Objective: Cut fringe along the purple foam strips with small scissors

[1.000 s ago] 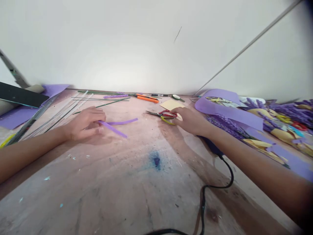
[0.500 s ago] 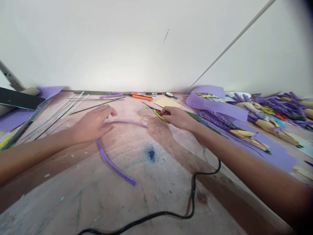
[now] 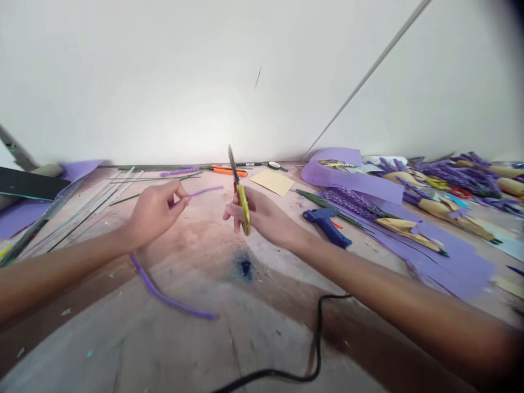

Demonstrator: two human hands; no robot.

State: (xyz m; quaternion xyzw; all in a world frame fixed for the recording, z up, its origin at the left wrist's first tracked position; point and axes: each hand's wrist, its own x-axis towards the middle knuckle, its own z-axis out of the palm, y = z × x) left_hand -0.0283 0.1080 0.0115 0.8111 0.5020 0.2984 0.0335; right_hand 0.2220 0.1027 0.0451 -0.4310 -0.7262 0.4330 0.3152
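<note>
1. Your left hand [image 3: 154,214] pinched a thin purple strip [image 3: 184,309] between your thumb and fingers, up above the table [image 3: 184,360].
2. A short end poked out past your fingertips toward the scissors [image 3: 244,206]. A longer bit curved down below your wrist, on the side nearer to you. Your hand hid the middle, so I could not tell if it was all one piece.
3. The strip looked very light and soft. It seemed bendy enough to flop, but it would likely keep a gentle curve. It did not look slippery, and a hard squeeze would probably crease it.
4. A good place to hold it was close to the end, with a soft pinch, so only a little could wobble.
5. Your right hand [image 3: 264,215] was wrapped around the scissors. Their tip pointed up, but I could not tell if the blades were apart.
6. The scissors looked hard, stiff and heavier than the strip. The yellow handle was the safe part to hold, away from the sharp tip.
</note>
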